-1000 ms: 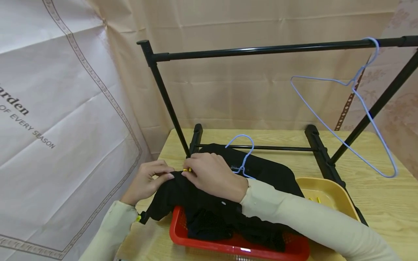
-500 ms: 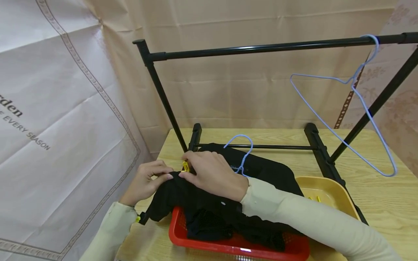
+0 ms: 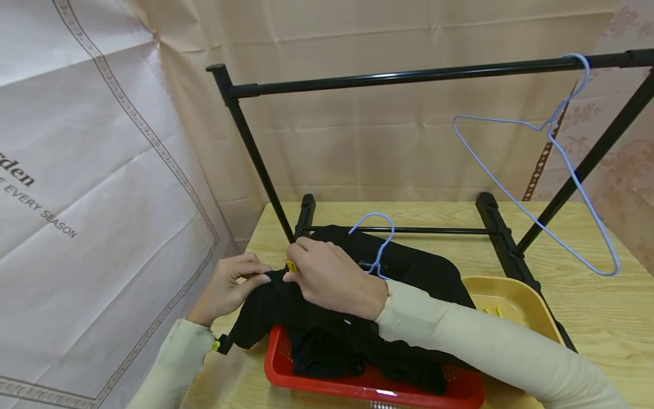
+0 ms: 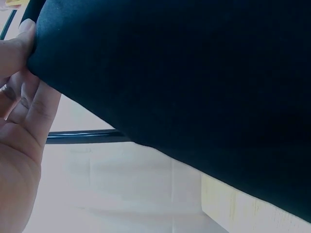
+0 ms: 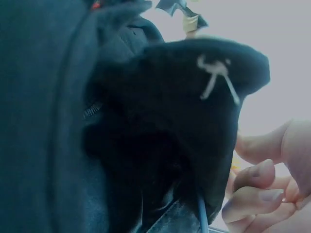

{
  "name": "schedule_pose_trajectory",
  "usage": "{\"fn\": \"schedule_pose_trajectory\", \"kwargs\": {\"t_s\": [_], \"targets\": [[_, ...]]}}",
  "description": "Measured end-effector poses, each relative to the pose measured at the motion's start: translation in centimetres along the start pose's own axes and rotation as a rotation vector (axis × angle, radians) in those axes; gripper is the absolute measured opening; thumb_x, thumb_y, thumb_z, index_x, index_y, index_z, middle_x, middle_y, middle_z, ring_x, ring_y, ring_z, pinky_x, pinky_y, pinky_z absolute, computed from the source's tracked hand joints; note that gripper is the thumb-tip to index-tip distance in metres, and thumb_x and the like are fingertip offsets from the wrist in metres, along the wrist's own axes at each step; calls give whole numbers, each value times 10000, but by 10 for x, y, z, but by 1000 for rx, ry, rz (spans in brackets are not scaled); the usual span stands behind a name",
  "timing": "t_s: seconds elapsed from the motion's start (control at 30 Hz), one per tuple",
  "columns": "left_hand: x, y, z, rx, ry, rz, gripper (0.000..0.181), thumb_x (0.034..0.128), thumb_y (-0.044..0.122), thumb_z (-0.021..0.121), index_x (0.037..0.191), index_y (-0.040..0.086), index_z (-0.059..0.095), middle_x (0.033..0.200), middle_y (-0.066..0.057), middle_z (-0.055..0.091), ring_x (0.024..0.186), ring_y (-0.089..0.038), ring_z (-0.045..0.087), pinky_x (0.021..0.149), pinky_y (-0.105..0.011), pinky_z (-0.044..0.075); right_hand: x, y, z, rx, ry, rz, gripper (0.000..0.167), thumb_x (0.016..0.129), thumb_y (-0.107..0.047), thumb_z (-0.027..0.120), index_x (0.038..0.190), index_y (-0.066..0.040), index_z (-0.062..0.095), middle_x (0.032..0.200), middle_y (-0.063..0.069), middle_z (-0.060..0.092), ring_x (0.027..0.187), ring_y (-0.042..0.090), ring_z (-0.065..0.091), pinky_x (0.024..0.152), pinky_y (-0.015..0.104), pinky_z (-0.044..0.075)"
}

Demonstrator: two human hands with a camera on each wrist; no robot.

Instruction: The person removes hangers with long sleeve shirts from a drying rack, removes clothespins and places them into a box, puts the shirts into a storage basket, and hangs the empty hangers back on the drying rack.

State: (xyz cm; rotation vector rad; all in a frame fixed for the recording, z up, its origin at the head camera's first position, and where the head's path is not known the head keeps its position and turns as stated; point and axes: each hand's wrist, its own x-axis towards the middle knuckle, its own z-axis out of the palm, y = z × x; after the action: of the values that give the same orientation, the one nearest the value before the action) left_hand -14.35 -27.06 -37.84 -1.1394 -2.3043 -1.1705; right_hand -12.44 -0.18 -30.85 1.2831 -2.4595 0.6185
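A black garment (image 3: 306, 309) lies partly over the red basket (image 3: 332, 387), with the hook of a blue hanger (image 3: 390, 230) rising from it. My left hand (image 3: 225, 287) pinches the garment's upper left edge between thumb and fingers; the left wrist view shows this hold on the black cloth (image 4: 160, 87). Just to the right, my right hand (image 3: 337, 278) holds a small yellow clothespin (image 3: 291, 266) at the same edge. How far the clothespin grips the cloth is hidden by the fingers. Another yellow-green clip (image 3: 216, 345) shows on the garment's lower left corner.
A black rack (image 3: 409, 79) stands over the table, with an unloaded blue hanger (image 3: 503, 121) on its bar at the right. Beside the basket sits a yellow tray (image 3: 526, 298) with several small yellow pieces. A white printed sheet (image 3: 102, 227) hangs at the left.
The yellow clothespin in my right hand has tilted upright and then come down slightly against the garment's edge. My left hand keeps its pinch in nearly the same place.
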Motion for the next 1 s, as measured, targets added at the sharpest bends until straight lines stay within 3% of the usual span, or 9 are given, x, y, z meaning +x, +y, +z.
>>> {"fn": "schedule_pose_trajectory", "kwargs": {"t_s": [0.43, 0.73, 1.0], "targets": [[-2, -1, 1, -1, 11, 12, 340, 808, -204, 749, 974, 90, 794, 837, 31, 669, 701, -96, 618, 666, -208, 560, -1, -1, -2, 96, 118, -91, 143, 978, -131, 720, 890, -99, 612, 801, -23, 543, 638, 71, 504, 586, 171, 430], [0, 0, 1, -9, 26, 36, 352, 793, -231, 741, 973, 67, 789, 843, -3, 678, 704, -119, 627, 665, -200, 554, -3, -2, -5, 146, 157, -122, 149, 965, -111, 733, 878, -87, 614, 798, -17, 548, 625, 66, 489, 591, 160, 432], [0, -1, 1, 13, 17, 23, 365, 801, -215, 747, 968, 106, 796, 838, 44, 671, 701, -98, 626, 657, -208, 551, -4, -3, -8, 182, 188, -149, 172, 961, -103, 738, 863, -95, 596, 781, -28, 518, 625, 69, 463, 588, 163, 411]]}}
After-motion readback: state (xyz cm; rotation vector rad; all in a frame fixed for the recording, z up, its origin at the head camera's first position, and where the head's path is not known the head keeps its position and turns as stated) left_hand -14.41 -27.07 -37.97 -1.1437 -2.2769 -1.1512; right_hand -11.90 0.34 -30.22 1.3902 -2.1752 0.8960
